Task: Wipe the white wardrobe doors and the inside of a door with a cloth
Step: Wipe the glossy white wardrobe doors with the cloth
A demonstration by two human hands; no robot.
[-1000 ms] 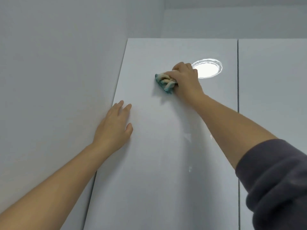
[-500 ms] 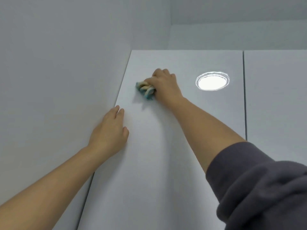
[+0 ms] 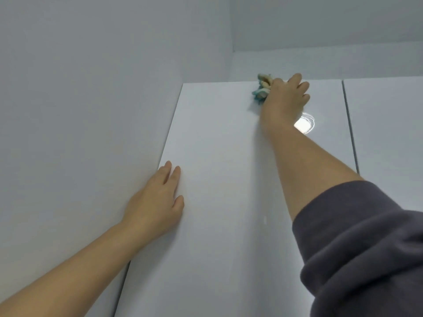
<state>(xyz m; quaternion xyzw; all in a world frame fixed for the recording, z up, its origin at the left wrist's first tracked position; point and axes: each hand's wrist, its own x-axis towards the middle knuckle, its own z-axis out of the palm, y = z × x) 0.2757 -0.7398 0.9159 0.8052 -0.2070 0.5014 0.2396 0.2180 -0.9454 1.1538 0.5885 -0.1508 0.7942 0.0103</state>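
Cloth [image 3: 262,89], a bunched wad of teal and cream, is gripped in the right hand [image 3: 283,99]. The fingers [image 3: 302,86] of that hand are curled round the cloth and press it against the white wardrobe door [image 3: 229,179], right at the door's top edge. The wad pokes out to the left of those fingers, on the thumb side, and its upper end shows just above the door's top line. Just below the same fingers, beside the wrist, a bright round glare [image 3: 305,125] lies on the glossy door, partly hidden by the hand.

To the right of the gripping fingers a thin dark gap [image 3: 350,133] runs down the front, and past it stands a second door [image 3: 389,133], also white and shut flush with the first.

The left hand [image 3: 155,202] lies flat on the first door, well below the cloth and to its left. Its fingers [image 3: 175,177] are straight and held close together — nothing is between them — and the thumb rests on the panel to their right. The tips of these fingers sit at the door's left edge, just beside the plain grey wall [image 3: 80,110] that meets the wardrobe there.

Both forearms are bare. A dark grey sleeve [image 3: 366,248] is bunched up on the right arm, far below the fingers that hold the cloth.
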